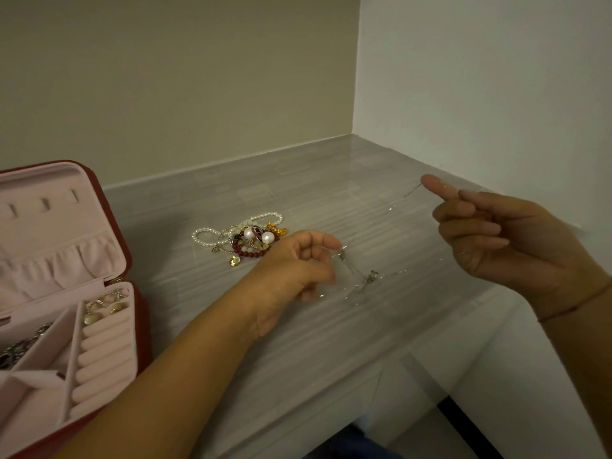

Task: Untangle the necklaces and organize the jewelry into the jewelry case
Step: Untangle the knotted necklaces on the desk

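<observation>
A thin silver chain necklace [369, 277] lies partly on the grey tabletop [331, 342] and stretches between my hands. My left hand [294, 266] pinches one part of it near 1035,775. My right hand [503, 240] is raised to the right and pinches the chain's other end between thumb and forefinger, pulling it taut. A tangled pile of jewelry [246, 240] with pearl strands, dark red beads, a gold charm and rings lies behind my left hand. The open red jewelry case [130, 260] with pink lining stands at the left.
The case holds gold earrings [104, 306] above its ring rolls and dark chains [20, 349] in a left compartment. Walls close the table at the back and right. The table's front edge runs diagonally at the lower right.
</observation>
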